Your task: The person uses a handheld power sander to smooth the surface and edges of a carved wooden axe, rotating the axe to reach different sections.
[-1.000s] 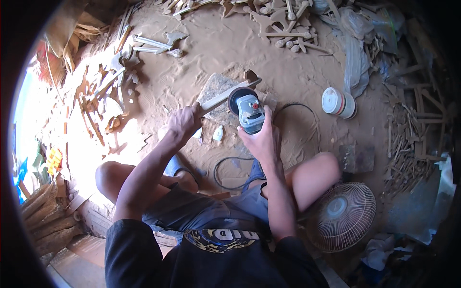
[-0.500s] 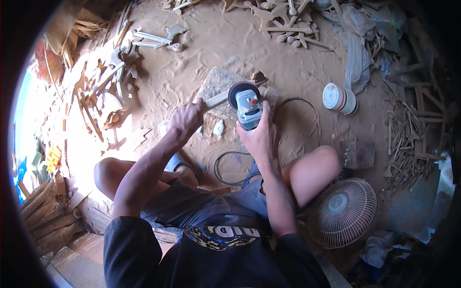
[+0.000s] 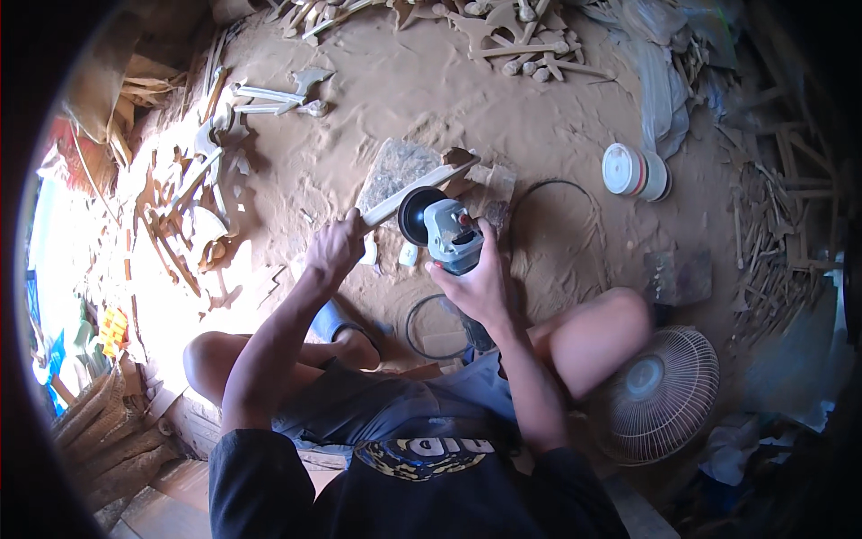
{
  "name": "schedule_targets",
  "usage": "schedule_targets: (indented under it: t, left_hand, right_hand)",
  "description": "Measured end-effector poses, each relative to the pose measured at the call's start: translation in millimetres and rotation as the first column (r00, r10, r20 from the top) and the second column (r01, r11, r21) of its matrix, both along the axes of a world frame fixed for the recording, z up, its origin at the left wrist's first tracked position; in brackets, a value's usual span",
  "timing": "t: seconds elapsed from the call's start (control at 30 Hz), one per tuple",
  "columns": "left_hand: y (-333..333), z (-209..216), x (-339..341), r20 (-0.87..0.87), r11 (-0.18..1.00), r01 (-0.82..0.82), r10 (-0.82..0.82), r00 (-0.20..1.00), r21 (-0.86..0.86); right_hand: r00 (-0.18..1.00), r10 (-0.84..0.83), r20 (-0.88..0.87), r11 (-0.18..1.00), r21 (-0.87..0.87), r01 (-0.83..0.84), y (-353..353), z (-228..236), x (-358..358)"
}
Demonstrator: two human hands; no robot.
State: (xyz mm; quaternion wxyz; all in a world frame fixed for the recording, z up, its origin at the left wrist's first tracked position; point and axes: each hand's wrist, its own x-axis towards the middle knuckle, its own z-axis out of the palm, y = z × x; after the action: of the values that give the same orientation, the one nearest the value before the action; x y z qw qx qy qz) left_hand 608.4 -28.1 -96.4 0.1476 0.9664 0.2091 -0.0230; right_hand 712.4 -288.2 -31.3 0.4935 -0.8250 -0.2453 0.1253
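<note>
My left hand (image 3: 338, 244) is closed round the near end of a long pale bone (image 3: 409, 190), which slants up and away to the right. The bone's far end, dark at the tip, lies over a rough stone block (image 3: 401, 169). My right hand (image 3: 478, 286) grips an angle grinder (image 3: 453, 235) by its body, with the grey gear head facing up. Its round black disc (image 3: 416, 216) is at the near edge of the bone; I cannot tell whether they touch. Part of the grinder's body is hidden by my right hand.
Loose bones lie in heaps at the left (image 3: 184, 193), far side (image 3: 525, 45) and right (image 3: 763, 225). A white tub (image 3: 636, 172) stands beyond my right knee, and a round fan (image 3: 660, 391) beside it. The black cord (image 3: 579, 189) curves over the dusty ground.
The grinder has shifted left and toward me, so its disc covers less of the bone. More of the bone's far part shows. Both hands keep their hold, and the view has shifted slightly.
</note>
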Motion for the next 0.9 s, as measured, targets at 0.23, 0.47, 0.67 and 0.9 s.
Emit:
schedule_targets:
  t: [0.23,0.47,0.67,0.9]
  left_hand:
    - [2,-7,0,0.001,0.997,0.016,-0.016,1.0,0.073]
    - [3,-7,-1,-0.009,0.996,0.013,-0.012,1.0,0.083]
    - [6,-9,-1,-0.032,0.996,0.023,-0.02,0.999,0.086]
    - [6,-12,-1,-0.005,0.995,0.044,-0.043,0.999,0.086]
  right_hand:
    - [0.981,-0.016,-0.196,1.0,-0.003,0.016,3,2,4]
    - [0.978,0.041,-0.206,0.996,0.086,-0.023,2,-1,7]
    - [0.999,-0.039,-0.008,0.999,0.021,0.039,-1,-4,13]
    - [0.997,0.023,-0.079,0.987,0.158,-0.01,-1,-11,19]
